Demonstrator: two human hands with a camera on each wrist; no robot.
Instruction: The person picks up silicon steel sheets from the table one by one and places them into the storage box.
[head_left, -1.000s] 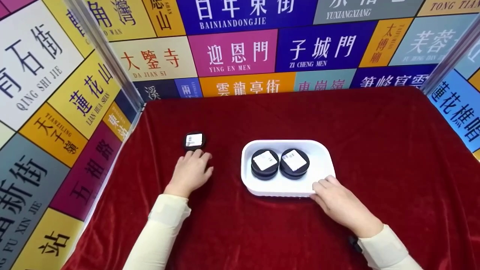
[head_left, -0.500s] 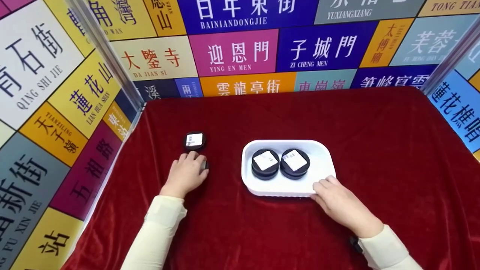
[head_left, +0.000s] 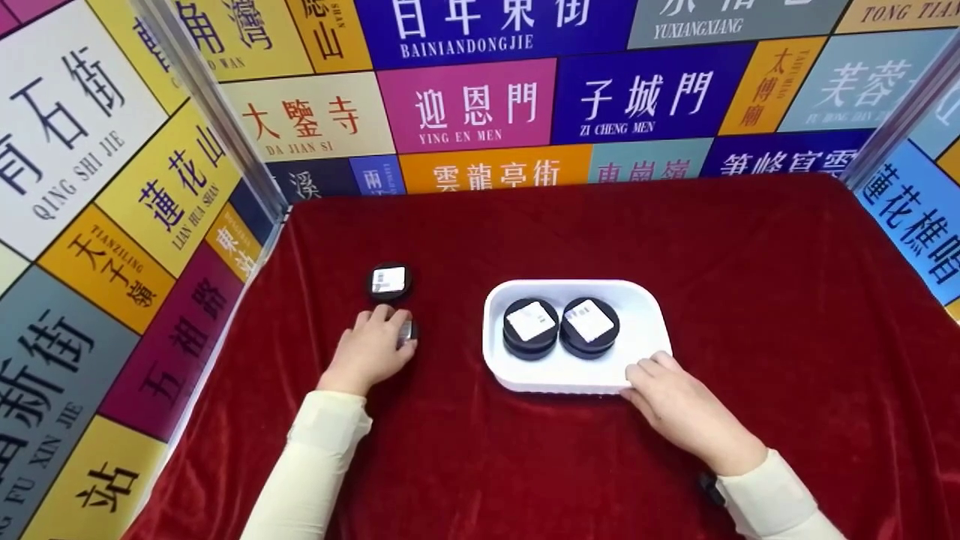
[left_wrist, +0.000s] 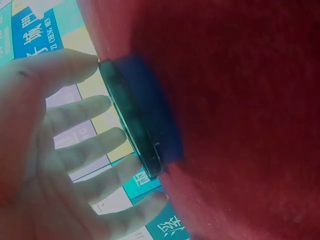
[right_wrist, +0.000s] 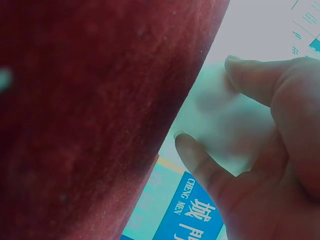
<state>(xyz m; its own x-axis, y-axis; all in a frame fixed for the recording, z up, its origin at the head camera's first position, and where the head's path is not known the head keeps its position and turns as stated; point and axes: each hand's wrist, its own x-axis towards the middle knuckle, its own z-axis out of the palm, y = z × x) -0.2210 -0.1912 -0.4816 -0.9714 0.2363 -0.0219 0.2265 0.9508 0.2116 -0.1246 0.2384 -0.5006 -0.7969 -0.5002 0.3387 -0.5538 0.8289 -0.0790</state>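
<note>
My left hand is over a round dark tub with a black lid, at the left of the table. In the left wrist view, its outstretched fingers meet the top of the lid, the thumb at one edge. The hand hides much of this tub in the head view. Just beyond it stands a second black tub with a white label. On the right, my right hand pinches the near right corner of a white tray. Two black labelled tubs, one beside the other, stand in the tray.
Dark red velvet cloth covers the table. Colourful panels with printed characters rise behind it and along both sides. Clear upright corner posts join the panels.
My left hand has drawn back slightly to the left, so the edge of the tub under it now shows. The right hand, the tray and the other tubs keep their places.
</note>
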